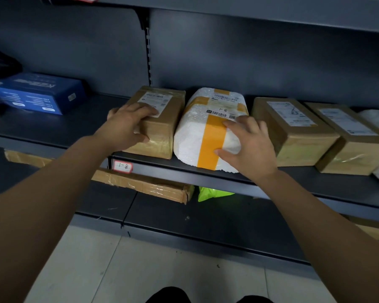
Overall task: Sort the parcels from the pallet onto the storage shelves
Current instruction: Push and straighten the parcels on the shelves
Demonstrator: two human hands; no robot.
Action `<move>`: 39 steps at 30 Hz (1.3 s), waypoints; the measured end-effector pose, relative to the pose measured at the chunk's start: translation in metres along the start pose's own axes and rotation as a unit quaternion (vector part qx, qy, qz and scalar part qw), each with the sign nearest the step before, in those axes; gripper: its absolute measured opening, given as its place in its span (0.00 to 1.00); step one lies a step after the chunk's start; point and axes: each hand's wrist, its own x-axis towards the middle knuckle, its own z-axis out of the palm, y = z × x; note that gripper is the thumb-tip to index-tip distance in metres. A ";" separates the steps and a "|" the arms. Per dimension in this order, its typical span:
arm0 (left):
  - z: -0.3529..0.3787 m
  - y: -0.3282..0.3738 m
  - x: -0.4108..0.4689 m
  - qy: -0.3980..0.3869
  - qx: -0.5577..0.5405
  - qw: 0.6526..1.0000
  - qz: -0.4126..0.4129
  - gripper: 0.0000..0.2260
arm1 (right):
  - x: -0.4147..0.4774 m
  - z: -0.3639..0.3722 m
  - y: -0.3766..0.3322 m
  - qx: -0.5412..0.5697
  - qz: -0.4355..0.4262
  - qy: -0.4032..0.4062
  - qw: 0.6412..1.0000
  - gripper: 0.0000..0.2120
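A white foam parcel (195,136) wrapped with yellow tape lies on the dark grey shelf (206,171), marked "1-8" on its label. My right hand (249,145) grips its near right corner, fingers on top and thumb on the front face. Just left of it stands a brown cardboard box (162,125) with a white label. My left hand (127,125) holds that box's near left corner, fingers over the top, thumb on the front. The two parcels stand side by side, almost touching.
Two more brown boxes (293,132) (354,145) fill the shelf to the right. A blue box (39,92) sits far left. A tag reading "1-8" (122,166) marks the shelf edge. On the lower shelf lie a long flat carton (144,184) and a green bag (212,192).
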 end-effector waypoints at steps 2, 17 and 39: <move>0.001 -0.001 0.002 -0.006 0.003 1.000 0.006 0.33 | -0.001 0.002 0.002 0.003 -0.001 -0.001 1.000 0.32; 0.004 0.084 0.019 0.070 0.026 0.997 -0.011 0.33 | -0.018 -0.033 0.038 0.026 0.037 0.008 0.999 0.33; 0.060 0.290 0.097 -0.113 0.090 0.967 0.209 0.29 | -0.054 -0.127 0.200 -0.179 0.199 -0.139 0.954 0.33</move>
